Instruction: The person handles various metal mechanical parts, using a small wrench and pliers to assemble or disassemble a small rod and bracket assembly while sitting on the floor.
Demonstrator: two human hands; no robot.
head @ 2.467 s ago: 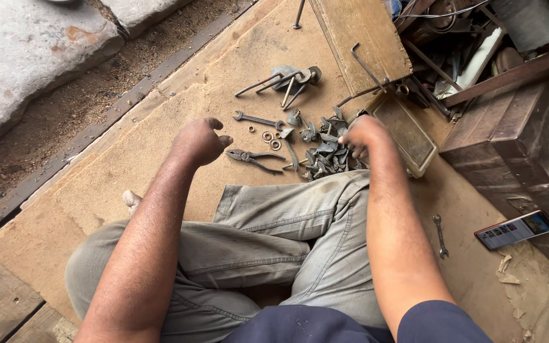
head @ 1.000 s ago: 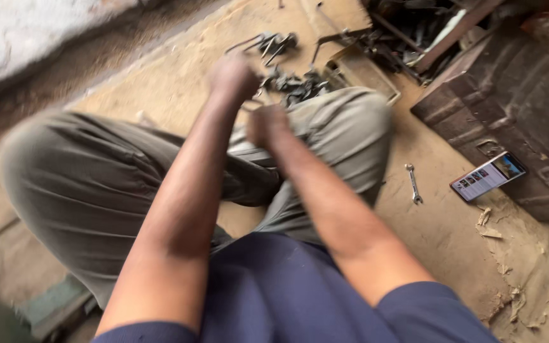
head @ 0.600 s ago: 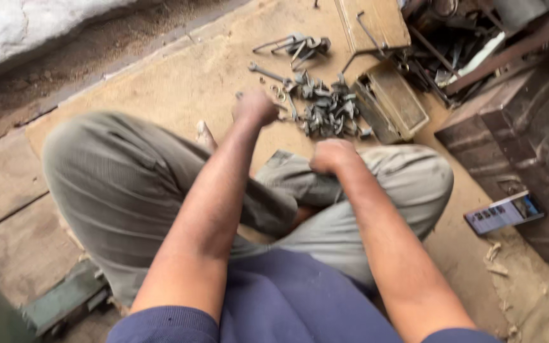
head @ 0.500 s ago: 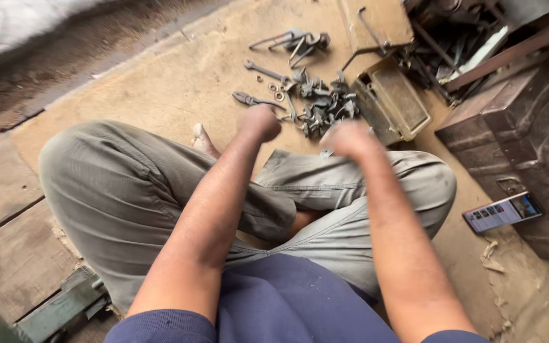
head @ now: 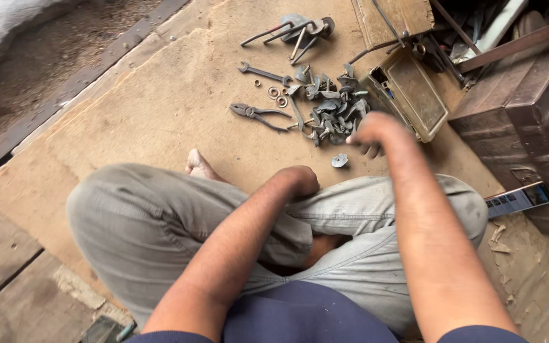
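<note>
I sit cross-legged on a brown board in grey trousers. My left hand [head: 297, 181] rests bent on my trouser leg, fingers curled under with nothing seen in it. My right hand [head: 370, 134] is blurred, hanging just above the near edge of a pile of small dark metal parts [head: 332, 108], fingers loose and pointing down. One small round metal piece [head: 340, 161] lies on the board just below that hand.
Pliers [head: 258, 115], a spanner [head: 263, 72] and washers [head: 277, 96] lie left of the pile. More tools [head: 297, 32] sit farther off. An open metal box [head: 414, 95] and a dark wooden chest [head: 528, 121] stand on the right, with a phone [head: 521, 198] beside my knee.
The view has steadied and tilted toward the board. My left hand has dropped from near the pile onto my leg, while my right hand has stretched out to the pile's near edge.
</note>
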